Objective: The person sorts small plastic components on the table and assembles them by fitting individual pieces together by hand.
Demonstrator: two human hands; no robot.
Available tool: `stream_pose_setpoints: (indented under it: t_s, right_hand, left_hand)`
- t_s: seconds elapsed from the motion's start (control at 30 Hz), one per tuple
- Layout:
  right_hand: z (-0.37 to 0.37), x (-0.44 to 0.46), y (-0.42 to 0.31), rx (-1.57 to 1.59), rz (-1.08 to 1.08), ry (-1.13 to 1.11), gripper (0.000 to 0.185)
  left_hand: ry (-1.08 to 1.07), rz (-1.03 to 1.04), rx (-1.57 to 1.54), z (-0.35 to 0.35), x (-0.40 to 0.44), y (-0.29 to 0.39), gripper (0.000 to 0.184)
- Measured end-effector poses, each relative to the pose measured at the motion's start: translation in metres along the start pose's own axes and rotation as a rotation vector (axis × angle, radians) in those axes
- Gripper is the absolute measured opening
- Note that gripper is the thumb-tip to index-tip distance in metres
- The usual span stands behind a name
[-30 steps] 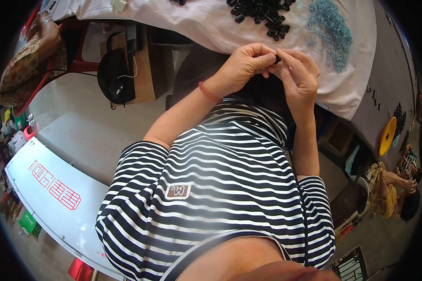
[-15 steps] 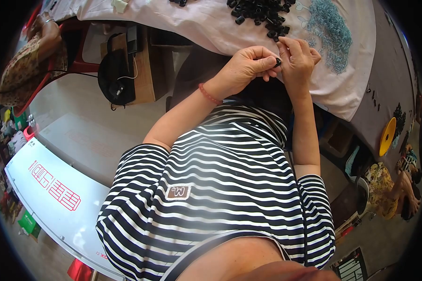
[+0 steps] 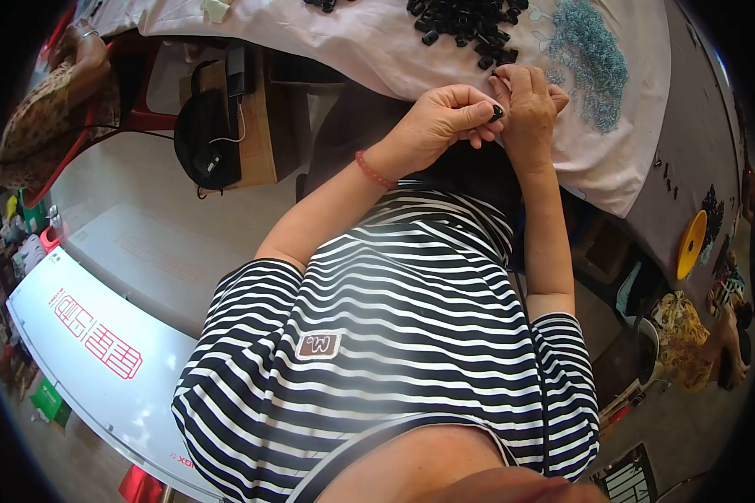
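Between the thumb and forefinger of my left hand (image 3: 457, 116) is a small shiny black piece (image 3: 497, 112); its exact kind is too small to tell. My right hand (image 3: 524, 99) is close beside it, fingers bent and pinched together over the table edge. A dark speck shows at its fingertips, but I cannot make out whether it is held. Just beyond my hands, a heap of small black tube-like pieces (image 3: 466, 29) lies on the pale pink cloth (image 3: 377, 50). To the right of the heap spreads a pile of tiny blue-grey bead-like bits (image 3: 591, 67).
A person's arm (image 3: 88, 67) is at the upper left by a red chair (image 3: 138, 101). A black bag (image 3: 205, 142) hangs by a wooden box. At right, a yellow dish (image 3: 691, 245) rests on a grey cloth, near another person in yellow patterned clothing (image 3: 679, 335).
My right hand has shifted slightly left and its fingers have curled over more. My left hand stays in place with the black piece. The person at right has moved an arm.
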State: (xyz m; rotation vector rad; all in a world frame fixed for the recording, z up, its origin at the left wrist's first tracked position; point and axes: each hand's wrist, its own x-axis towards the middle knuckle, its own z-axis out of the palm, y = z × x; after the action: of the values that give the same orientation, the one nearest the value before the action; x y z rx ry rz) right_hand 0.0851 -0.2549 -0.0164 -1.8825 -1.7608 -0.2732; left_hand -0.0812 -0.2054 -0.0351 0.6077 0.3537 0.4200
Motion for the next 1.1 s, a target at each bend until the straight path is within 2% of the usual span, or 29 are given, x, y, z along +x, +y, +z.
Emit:
stream_pose_setpoints:
  t_s: [0.23, 0.33, 0.53, 0.7, 0.9, 1.1]
  right_hand:
    - [0.002, -0.004, 0.0, -0.001, -0.053, 0.032, 0.016]
    - [0.001, -0.007, -0.002, 0.001, -0.026, -0.019, 0.015]
    - [-0.004, -0.014, -0.005, -0.044, -0.052, 0.061, 0.02]
    - [-0.047, -0.018, -0.024, 0.149, 0.076, 0.139, 0.017]
    - [-0.088, -0.032, -0.054, 0.418, 0.318, 0.162, 0.015]
    - [-0.1, -0.042, -0.076, 0.624, 0.398, 0.208, 0.013]
  left_hand:
    - [-0.013, 0.03, -0.028, 0.0, -0.004, -0.002, 0.027]
    - [-0.015, 0.034, -0.032, 0.001, -0.007, -0.003, 0.028]
    - [-0.035, 0.04, -0.047, 0.004, -0.016, -0.002, 0.029]
    - [-0.102, 0.013, -0.159, 0.003, -0.022, -0.002, 0.029]
    - [-0.066, 0.034, -0.047, 0.02, -0.031, -0.002, 0.027]
    - [-0.047, 0.164, 0.081, 0.035, -0.044, -0.004, 0.021]
